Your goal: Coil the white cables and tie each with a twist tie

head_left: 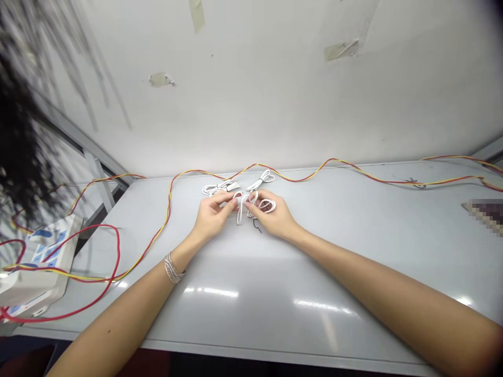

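Between my two hands, just above the grey table, is a white cable (240,213) bent into loops. My left hand (214,215) pinches one side of it between thumb and fingers. Thumb and fingers of my right hand (274,213) are closed on the other side, and a loop sticks out over that hand. A thin black tie (257,226) dangles or lies just below the right fingers. Behind my hands lie two more white cable bundles: a left bundle (220,187) and a right bundle (262,180), each bound with a dark tie.
A twisted red and yellow wire (170,201) snakes along the back and left of the grey table (251,314). White power strips (58,256) with a red cord (118,246) sit at left. A black tie (415,183) lies at right. Taped wall (251,104) stands behind.
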The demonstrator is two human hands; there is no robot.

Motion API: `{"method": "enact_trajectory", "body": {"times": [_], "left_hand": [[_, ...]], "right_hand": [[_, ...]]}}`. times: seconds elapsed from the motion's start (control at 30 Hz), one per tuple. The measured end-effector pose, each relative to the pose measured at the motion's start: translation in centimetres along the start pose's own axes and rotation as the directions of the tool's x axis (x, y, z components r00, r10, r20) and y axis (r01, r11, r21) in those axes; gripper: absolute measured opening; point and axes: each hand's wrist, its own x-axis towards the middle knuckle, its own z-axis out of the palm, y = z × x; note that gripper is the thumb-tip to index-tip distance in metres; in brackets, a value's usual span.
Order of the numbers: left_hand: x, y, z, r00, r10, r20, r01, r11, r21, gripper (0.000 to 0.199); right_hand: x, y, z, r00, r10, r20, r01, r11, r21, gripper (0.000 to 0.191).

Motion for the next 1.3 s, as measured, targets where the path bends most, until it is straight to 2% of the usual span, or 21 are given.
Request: {"method": "enact_trajectory", "body": {"times": [0.1,0.2,0.4,0.5,0.63,0.8,0.93,1.1,1.3], "left_hand": [[-0.2,0.2,0.3,0.996,-0.091,-0.023,0.089,0.993,-0.081,0.032],[-0.5,0.5,0.7,0.992,-0.121,-0.021,0.117,0.982,-0.148,0.033],[-0.7,0.8,0.9,0.995,-0.096,-0.034,0.089,0.982,-0.167,0.03],[-0.7,0.8,0.7,0.999,-0.052,-0.004,0.051,0.987,-0.152,0.027],[-0.8,0.8,0.6,0.998,-0.025,0.061,0.035,0.985,-0.171,0.023],[-1.0,0.6,0.7,0.996,0.012,0.087,0.0,0.991,-0.134,0.019],[-1.0,0.6,0.6,0.993,0.055,0.107,-0.046,0.996,-0.083,0.018],[-1.1,0.7,0.6,0.99,0.109,0.088,-0.106,0.994,-0.032,0.013],[-0.8,1.1,0.5,0.998,0.053,0.017,-0.052,0.996,-0.079,0.018]], "right_hand": [[0.0,-0.1,0.1,1.0,0.014,0.009,-0.014,1.0,0.018,0.026],[0.0,-0.1,0.1,1.0,0.015,0.026,-0.015,1.0,0.014,0.028],[0.0,0.0,0.1,1.0,0.019,0.013,-0.019,1.0,0.008,0.03],[0.0,0.0,0.0,1.0,0.01,0.011,-0.01,1.0,-0.008,0.029],[-0.1,0.2,-0.1,0.999,-0.034,0.032,0.036,0.998,-0.057,0.027],[-0.2,0.0,-0.2,0.992,-0.113,0.052,0.119,0.981,-0.156,0.022],[-0.2,0.0,-0.2,0.989,-0.128,0.07,0.138,0.974,-0.181,0.019],[-0.3,0.2,-0.3,0.992,-0.109,0.069,0.12,0.976,-0.181,0.02],[-0.4,0.3,-0.2,0.996,-0.062,0.058,0.069,0.988,-0.141,0.026]]}}
